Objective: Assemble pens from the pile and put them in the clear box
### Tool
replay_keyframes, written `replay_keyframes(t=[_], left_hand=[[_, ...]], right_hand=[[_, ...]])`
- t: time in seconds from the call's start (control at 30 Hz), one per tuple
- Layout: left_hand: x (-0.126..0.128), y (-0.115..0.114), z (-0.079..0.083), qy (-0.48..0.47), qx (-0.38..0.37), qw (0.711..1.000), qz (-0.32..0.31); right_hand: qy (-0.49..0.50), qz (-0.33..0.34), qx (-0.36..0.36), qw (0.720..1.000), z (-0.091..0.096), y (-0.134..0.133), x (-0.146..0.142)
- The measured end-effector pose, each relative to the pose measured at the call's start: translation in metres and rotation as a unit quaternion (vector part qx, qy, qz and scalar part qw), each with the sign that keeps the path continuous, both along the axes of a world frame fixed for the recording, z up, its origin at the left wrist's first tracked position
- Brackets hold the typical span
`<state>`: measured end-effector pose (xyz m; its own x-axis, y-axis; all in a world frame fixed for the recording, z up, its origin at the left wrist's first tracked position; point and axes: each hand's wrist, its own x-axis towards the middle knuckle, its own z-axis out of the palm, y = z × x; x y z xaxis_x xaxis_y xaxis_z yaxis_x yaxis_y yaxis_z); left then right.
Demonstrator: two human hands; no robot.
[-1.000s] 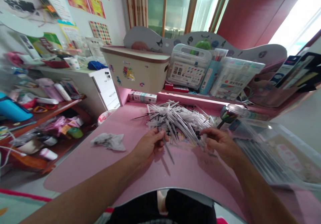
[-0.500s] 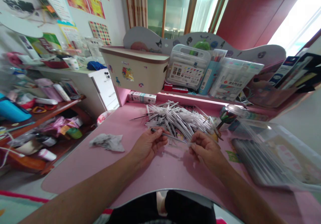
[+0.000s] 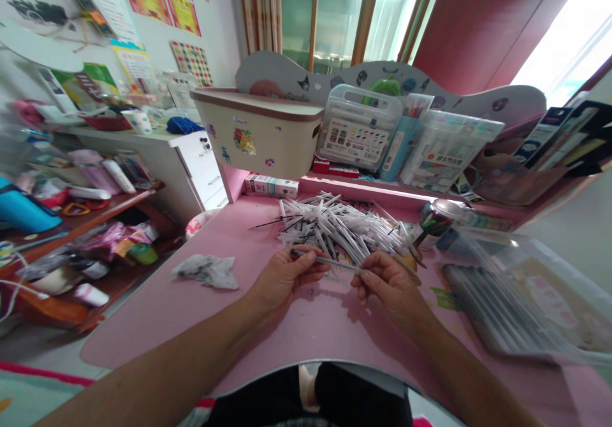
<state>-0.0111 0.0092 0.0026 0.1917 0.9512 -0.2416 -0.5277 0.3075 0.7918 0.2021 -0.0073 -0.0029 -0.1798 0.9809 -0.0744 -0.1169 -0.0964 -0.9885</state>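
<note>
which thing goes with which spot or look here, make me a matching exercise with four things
1. cream bin
2. crumpled white wad
3. slim rod
4. pile of thin sticks

A. held by the left hand and right hand
B. on the pink desk, beyond both hands
C. colourful stickers on its front
D. left of the left hand

Pairs: 1-C, 2-D, 3-A, 4-B

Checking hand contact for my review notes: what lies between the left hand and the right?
In the head view, a slim grey rod spans from left hand to right hand.
</note>
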Motion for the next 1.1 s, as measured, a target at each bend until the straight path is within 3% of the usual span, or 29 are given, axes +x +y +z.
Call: replay_keyframes(t=[0.17,0.57,0.77,0.87,0.97,1.1], left_hand=[[0.003,-0.001,-0.001,0.002,0.053,0.999,-0.002],[0.004,-0.006,-0.005,0.015,0.094,0.995,-0.016],[0.003,-0.004,-0.004,0.04,0.117,0.989,-0.077],[0.005,-0.007,-0.003,0.076,0.175,0.974,-0.123],[0.005,-0.008,-0.002,0.098,0.212,0.96,-0.156],[0.003,-0.007,-0.005,0.117,0.154,0.969,-0.153]], right_hand=[[0.023,-0.011,-0.011,1.0,0.0,0.001,-0.001],[0.048,0.016,-0.021,0.998,0.001,0.002,0.001],[-0.106,0.078,0.04,0.991,0.014,0.0,0.006],[-0.216,0.089,0.132,0.963,0.021,-0.004,0.0],[-0.264,0.119,0.187,0.939,0.028,-0.008,-0.006],[-0.332,0.135,0.233,0.904,0.032,-0.01,-0.01]])
